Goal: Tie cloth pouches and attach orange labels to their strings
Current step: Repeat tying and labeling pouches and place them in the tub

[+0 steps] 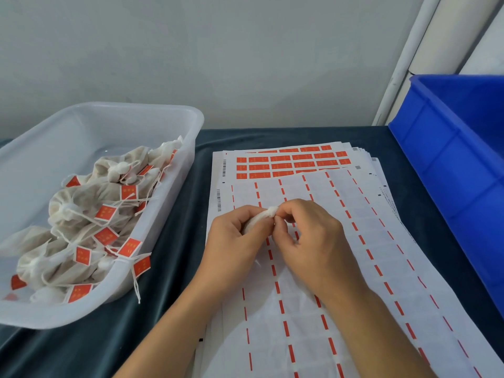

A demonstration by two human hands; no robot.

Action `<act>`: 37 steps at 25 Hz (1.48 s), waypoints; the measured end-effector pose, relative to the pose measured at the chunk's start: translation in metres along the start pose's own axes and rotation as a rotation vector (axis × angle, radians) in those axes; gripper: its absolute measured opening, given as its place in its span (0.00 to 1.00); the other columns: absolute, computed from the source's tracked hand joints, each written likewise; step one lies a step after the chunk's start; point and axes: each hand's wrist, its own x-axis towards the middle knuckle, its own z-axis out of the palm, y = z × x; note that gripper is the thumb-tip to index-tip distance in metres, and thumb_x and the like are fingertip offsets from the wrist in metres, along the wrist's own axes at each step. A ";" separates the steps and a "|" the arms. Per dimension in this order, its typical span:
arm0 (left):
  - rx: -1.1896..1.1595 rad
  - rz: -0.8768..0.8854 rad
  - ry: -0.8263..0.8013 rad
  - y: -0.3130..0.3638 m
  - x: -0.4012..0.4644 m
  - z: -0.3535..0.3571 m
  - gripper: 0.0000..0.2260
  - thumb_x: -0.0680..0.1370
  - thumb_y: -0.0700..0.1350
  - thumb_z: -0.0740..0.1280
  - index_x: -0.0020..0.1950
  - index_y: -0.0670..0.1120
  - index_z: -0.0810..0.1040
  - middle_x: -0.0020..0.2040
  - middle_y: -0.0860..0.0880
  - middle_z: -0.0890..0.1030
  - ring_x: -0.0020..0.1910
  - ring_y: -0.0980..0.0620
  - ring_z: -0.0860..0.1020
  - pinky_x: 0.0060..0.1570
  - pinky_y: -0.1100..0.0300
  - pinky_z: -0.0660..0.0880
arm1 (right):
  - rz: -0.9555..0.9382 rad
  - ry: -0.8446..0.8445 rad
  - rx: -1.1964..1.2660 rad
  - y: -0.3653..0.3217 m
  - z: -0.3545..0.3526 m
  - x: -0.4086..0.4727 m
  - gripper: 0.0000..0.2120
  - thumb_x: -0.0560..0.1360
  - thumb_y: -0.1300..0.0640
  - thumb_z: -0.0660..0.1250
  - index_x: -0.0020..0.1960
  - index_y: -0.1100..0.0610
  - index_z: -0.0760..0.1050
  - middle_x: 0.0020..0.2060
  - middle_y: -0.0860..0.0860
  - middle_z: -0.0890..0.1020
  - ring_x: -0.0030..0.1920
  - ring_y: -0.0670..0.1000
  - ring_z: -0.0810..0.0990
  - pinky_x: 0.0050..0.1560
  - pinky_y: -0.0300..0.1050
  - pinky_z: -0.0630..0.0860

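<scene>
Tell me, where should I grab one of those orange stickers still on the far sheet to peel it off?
Probably at a corner or short edge of an orange label on the far sheet, lifting with the fingers from the side. The labels lie flat in tight rows, so only an edge gives any hold. Both the left hand and right hand are busy holding the pouch.

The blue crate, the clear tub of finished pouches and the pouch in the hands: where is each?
blue crate (447, 159): head view, its outer side wall.
clear tub (174, 203): head view, its right wall.
pouch (257, 220): head view, white cloth showing between the hands.
</scene>
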 end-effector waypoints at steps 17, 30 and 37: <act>-0.150 0.132 -0.145 0.008 -0.002 -0.005 0.07 0.83 0.46 0.67 0.60 0.51 0.82 0.48 0.46 0.87 0.47 0.45 0.85 0.49 0.55 0.83 | 0.122 -0.046 0.372 -0.003 -0.001 0.002 0.05 0.80 0.50 0.60 0.49 0.43 0.64 0.38 0.41 0.76 0.37 0.48 0.79 0.31 0.35 0.76; -0.169 0.026 -0.180 0.008 0.001 -0.008 0.10 0.75 0.56 0.69 0.44 0.52 0.87 0.34 0.48 0.80 0.33 0.57 0.75 0.37 0.66 0.74 | 0.109 0.027 0.134 0.005 -0.010 0.004 0.07 0.78 0.37 0.49 0.50 0.39 0.58 0.37 0.39 0.74 0.34 0.47 0.78 0.27 0.41 0.78; -0.124 -0.024 -0.115 0.006 0.001 -0.008 0.08 0.77 0.51 0.67 0.45 0.52 0.86 0.34 0.52 0.80 0.33 0.58 0.75 0.39 0.60 0.74 | 0.261 0.077 0.338 0.006 -0.004 0.004 0.05 0.82 0.44 0.58 0.51 0.45 0.68 0.44 0.39 0.80 0.46 0.44 0.82 0.41 0.32 0.79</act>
